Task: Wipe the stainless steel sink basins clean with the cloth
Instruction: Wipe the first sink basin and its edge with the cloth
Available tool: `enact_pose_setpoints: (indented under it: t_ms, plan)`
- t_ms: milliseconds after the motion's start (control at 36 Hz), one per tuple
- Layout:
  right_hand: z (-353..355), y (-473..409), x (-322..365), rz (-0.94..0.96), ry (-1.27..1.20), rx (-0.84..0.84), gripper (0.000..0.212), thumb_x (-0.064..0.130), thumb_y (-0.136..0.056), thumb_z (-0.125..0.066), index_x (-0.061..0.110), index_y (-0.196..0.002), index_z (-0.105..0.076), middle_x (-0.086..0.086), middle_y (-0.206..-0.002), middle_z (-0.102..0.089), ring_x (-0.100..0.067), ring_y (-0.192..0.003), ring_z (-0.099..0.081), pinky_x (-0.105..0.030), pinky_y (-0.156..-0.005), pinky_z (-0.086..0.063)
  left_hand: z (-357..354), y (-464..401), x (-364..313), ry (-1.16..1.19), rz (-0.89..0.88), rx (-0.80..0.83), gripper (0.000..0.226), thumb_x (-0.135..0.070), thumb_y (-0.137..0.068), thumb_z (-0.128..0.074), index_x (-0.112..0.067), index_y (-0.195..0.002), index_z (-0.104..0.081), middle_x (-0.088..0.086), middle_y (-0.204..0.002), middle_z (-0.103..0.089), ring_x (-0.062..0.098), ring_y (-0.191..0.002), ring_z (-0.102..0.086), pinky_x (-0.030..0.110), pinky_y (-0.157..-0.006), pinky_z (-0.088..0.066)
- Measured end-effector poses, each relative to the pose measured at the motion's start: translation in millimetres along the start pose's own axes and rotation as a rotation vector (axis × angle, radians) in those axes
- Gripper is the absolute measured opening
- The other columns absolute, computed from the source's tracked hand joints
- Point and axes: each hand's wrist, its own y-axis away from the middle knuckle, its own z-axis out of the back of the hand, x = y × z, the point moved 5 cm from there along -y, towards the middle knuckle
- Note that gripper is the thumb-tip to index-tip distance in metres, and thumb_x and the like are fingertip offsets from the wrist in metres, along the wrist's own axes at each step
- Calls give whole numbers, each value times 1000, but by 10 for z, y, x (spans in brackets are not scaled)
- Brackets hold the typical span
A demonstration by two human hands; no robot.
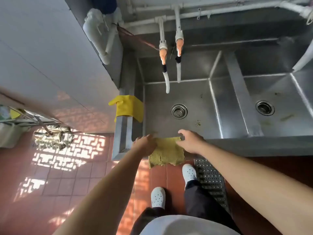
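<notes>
1. Over the near rim of the sink (254,145), a yellow cloth (166,151) hangs draped, its upper edge lying on the rim and the rest falling down the front toward the floor.

2. Both hands are at its top corners. The left hand (145,143) has its fingers curled onto the left corner. The right hand (191,141) sits at the right corner, fingers bent and thumb reaching forward; it looks like a pinch, though the contact itself is hidden under the fingers.

3. The cloth lies straight between the two hands, neither one clearly nearer. Its top edge runs side to side along the rim.

4. The left basin (177,122) opens just beyond the hands, so by my reckoning the cloth needs lifting forward and down into it. The right basin (277,121) lies well off to the right, nearer the right arm.

5. Small dark specks show on both basin floors, near the drain (179,111) of the left one.

6. Hard to tell: whether the cloth is wet, and the right basin's far side, which is cut off at the frame edge. Two hoses (167,82) hang over the left basin.
</notes>
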Motion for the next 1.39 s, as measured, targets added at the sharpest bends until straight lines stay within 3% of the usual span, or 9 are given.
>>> enact_pose_setpoints:
  t_ms: [167, 250, 417, 667, 861, 1056, 1139, 1278, 1389]
  plan:
    - [-91, -437, 26, 54, 160, 204, 63, 42, -85, -62, 30, -143, -42, -3, -143, -53, -31, -123, -54, -40, -104, -41, 39, -188, -101, 18, 72, 169, 48, -21, -95, -59, -17, -142, -49, 5, -141, -52, 27, -125, -53, 34, -103, -44]
    - [-185, -610, 2, 77, 100, 279, 52, 34, -80, -70, 30, -129, -56, -2, -133, -60, -29, -116, -58, -43, -106, -41, 64, -313, -117, 81, 135, 168, 55, -18, -86, -67, -26, -139, -54, 7, -134, -59, 25, -114, -61, 31, -93, -50]
    - [-99, -702, -56, 109, -38, 157, 15, 15, -74, -69, 27, -77, -61, 3, -93, -69, -25, -89, -66, -29, -78, -52, 149, -344, -206, 83, 100, 50, 28, -23, -86, -71, -22, -114, -73, 3, -110, -70, 21, -98, -65, 25, -76, -48]
    - [190, -285, -295, 135, -230, 115, 15, 9, -80, -73, 25, -80, -72, 0, -84, -71, -19, -80, -65, -31, -73, -53, 219, -53, -324, 311, -11, 76, 14, -1, -79, -71, -15, -85, -72, -9, -63, -55, 6, -64, -49, 16, -58, -38]
    - [528, 198, -405, 170, -382, -75, 16, 2, -81, -71, 18, -81, -74, 4, -75, -68, -13, -73, -58, -26, -71, -45, 407, 190, -640, 338, -268, 38, 17, -7, -81, -75, -12, -97, -75, 2, -90, -69, 17, -82, -64, 39, -87, -54]
    - [841, 722, -527, 210, -437, -444, 25, 8, -83, -72, 32, -81, -73, 0, -87, -74, -20, -80, -64, -31, -75, -48, 628, 500, -900, 465, -487, -199, 24, 1, -78, -73, -16, -94, -77, -8, -75, -69, -1, -63, -58, 17, -65, -47]
    - [695, 926, -641, 232, -400, -546, 27, 8, -84, -72, 35, -84, -71, 10, -93, -70, -12, -86, -63, -26, -79, -47, 468, 641, -930, 392, -549, -285, 24, -4, -81, -70, -19, -98, -78, -2, -85, -74, 9, -71, -65, 21, -68, -50]
    - [89, 952, -901, 141, -349, -490, 18, 0, -85, -69, 12, -95, -77, 1, -98, -70, -14, -92, -63, -21, -82, -43, -244, 666, -782, 212, -448, -205, 30, -16, -87, -57, -30, -107, -75, -4, -105, -75, 21, -97, -69, 33, -82, -54]
    - [-359, 908, -1057, 38, -363, -429, 19, -4, -84, -67, 11, -90, -76, -5, -101, -72, -21, -97, -65, -28, -85, -46, -681, 737, -633, 157, -459, -164, 30, -16, -91, -55, -29, -111, -74, -7, -114, -72, 20, -103, -67, 29, -83, -50]
